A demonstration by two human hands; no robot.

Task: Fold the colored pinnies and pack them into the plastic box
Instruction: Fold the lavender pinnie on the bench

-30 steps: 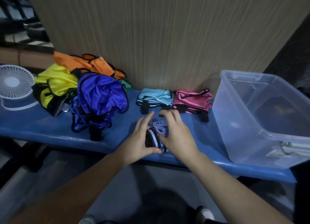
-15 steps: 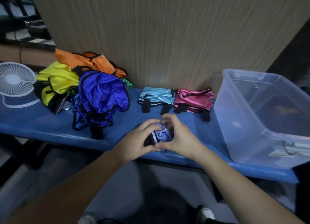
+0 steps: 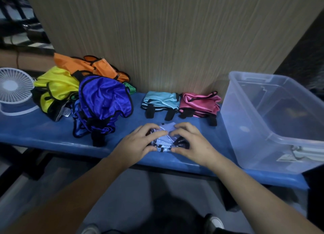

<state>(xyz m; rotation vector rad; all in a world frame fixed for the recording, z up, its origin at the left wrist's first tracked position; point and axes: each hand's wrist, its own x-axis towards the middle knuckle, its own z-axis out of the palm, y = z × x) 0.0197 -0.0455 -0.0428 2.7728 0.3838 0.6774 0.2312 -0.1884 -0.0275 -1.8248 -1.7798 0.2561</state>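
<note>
Change: both hands had spread apart from the heart-like clasp half a second earlier, baring more lavender pinny [image 3: 165, 137].
Bench [image 3: 43, 130]: blue; bare strip ahead of the unfolded pile.
Plastic box [image 3: 273, 121]: at the right end, open.
Left hand [image 3: 138, 146]: fingers curled on the pinny.
Right hand [image 3: 194, 144]: likewise, near the front edge.

Likely a sports hall or changing room: long blue padded bench [image 3: 43, 130] against a ribbed beige wall panel [image 3: 166, 40], heaped satin team pinnies [image 3: 103, 100] toward its left end, small white desk fan [image 3: 14, 88] at its left edge.
</note>
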